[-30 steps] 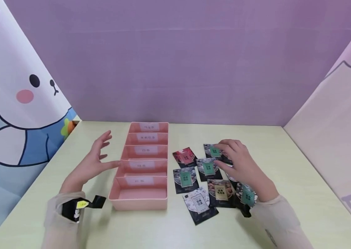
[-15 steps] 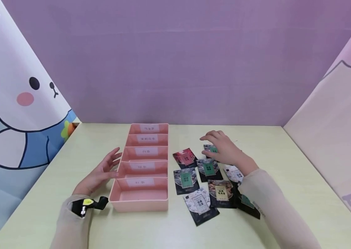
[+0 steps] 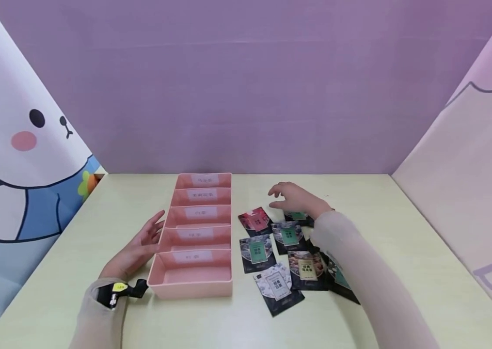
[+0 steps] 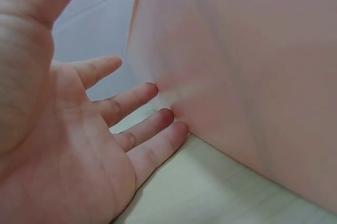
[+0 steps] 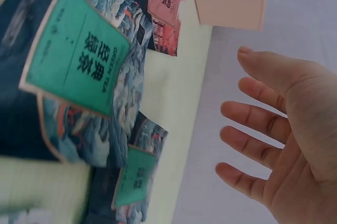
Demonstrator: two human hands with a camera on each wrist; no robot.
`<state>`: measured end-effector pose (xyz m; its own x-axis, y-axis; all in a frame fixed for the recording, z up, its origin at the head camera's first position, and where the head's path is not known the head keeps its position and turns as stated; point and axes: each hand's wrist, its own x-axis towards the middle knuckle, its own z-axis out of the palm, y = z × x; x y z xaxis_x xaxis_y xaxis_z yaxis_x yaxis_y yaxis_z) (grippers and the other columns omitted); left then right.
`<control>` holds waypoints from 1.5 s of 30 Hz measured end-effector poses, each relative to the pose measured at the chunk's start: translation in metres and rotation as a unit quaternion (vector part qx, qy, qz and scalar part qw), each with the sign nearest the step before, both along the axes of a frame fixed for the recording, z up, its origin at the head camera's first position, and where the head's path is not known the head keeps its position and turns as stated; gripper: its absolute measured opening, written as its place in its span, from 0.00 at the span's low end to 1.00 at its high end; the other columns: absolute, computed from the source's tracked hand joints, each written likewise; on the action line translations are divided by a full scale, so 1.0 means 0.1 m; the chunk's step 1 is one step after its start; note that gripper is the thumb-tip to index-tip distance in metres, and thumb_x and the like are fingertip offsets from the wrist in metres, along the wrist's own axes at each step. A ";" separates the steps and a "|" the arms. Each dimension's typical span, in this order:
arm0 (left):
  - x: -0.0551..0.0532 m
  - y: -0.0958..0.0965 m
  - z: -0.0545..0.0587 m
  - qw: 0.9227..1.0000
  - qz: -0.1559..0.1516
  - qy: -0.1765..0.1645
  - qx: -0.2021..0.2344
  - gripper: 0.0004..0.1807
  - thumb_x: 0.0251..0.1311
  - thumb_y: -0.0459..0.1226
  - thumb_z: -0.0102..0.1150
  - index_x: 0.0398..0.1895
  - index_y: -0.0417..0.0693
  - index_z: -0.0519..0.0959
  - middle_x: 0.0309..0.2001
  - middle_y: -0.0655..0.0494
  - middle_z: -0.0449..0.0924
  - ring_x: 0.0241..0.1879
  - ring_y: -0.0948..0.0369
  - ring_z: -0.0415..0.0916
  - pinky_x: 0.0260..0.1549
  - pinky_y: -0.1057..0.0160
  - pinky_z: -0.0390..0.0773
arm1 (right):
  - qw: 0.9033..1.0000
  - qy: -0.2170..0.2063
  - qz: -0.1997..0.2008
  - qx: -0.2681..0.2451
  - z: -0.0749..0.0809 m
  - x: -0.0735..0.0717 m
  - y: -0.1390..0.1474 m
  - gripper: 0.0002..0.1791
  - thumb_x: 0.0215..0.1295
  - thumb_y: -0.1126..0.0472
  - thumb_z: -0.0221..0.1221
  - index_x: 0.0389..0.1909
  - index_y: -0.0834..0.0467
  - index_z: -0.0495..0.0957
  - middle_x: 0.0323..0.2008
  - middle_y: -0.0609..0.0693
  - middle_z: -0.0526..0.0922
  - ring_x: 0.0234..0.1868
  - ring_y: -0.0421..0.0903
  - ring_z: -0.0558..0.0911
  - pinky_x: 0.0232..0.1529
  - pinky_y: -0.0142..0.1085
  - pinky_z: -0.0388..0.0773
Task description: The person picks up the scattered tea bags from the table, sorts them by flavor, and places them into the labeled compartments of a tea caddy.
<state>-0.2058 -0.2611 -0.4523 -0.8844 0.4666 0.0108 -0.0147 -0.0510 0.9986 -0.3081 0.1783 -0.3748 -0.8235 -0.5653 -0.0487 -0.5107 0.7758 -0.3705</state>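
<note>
My left hand (image 3: 138, 247) is beside a pink box (image 3: 190, 291) divided into several labelled compartments. In the left wrist view its straight fingertips touch the box's side wall (image 4: 263, 77), near the table. Over the far end of a spread of tea sachets is my right hand (image 3: 295, 198), fingers loosely bent and holding nothing. Below it lies a green-label sachet (image 3: 299, 216), partly hidden by hand and sleeve. Nearby are a red sachet (image 3: 257, 221) and two more green-label sachets, one in the middle (image 3: 289, 236) and one at left (image 3: 258, 253).
Closer to the front lie a white sachet (image 3: 277, 287) and a yellow-label sachet (image 3: 308, 269). A dark sachet (image 3: 342, 283) shows partly beneath the right sleeve. A purple panel (image 3: 246, 87) rises behind the table, with printed side panels at left and right.
My left hand has moved right and down to the box's side. The right hand has moved left and away from me across the sachets, its sleeve now covering some of them.
</note>
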 end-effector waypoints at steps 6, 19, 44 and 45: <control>0.00 -0.03 0.01 1.000 0.007 -0.006 -0.009 0.49 0.68 0.30 0.54 0.81 0.55 0.34 0.77 0.36 0.39 0.63 0.73 0.61 0.58 0.72 0.69 | 0.999 -0.050 0.001 -0.009 -0.10 -0.13 -0.12 0.24 0.70 0.54 0.60 0.61 0.65 0.75 0.54 0.64 0.78 0.56 0.60 0.76 0.56 0.53 0.74; 0.00 0.00 0.01 1.000 0.007 -0.005 -0.006 0.48 0.69 0.31 0.54 0.81 0.61 0.35 0.77 0.34 0.39 0.62 0.74 0.64 0.58 0.71 0.70 | 0.996 -0.080 -0.045 0.010 -0.36 -0.21 -0.27 0.29 0.59 0.47 0.70 0.56 0.60 0.79 0.54 0.60 0.74 0.53 0.57 0.73 0.54 0.50 0.74; 0.00 0.01 0.01 0.999 0.024 -0.014 -0.019 0.50 0.67 0.31 0.56 0.81 0.55 0.33 0.77 0.37 0.41 0.64 0.69 0.62 0.57 0.71 0.71 | 0.989 -0.097 -0.090 -0.060 -0.42 -0.25 -0.29 0.06 0.62 0.61 0.68 0.33 0.60 0.83 0.32 0.49 0.84 0.33 0.46 0.78 0.52 0.51 0.74; -0.01 0.02 0.01 0.999 0.023 -0.014 -0.017 0.50 0.67 0.31 0.56 0.81 0.55 0.33 0.77 0.36 0.41 0.64 0.69 0.62 0.57 0.71 0.71 | 0.989 -0.091 -0.094 -0.073 -0.43 -0.26 -0.28 0.06 0.61 0.61 0.69 0.32 0.60 0.84 0.31 0.49 0.84 0.33 0.46 0.79 0.49 0.48 0.76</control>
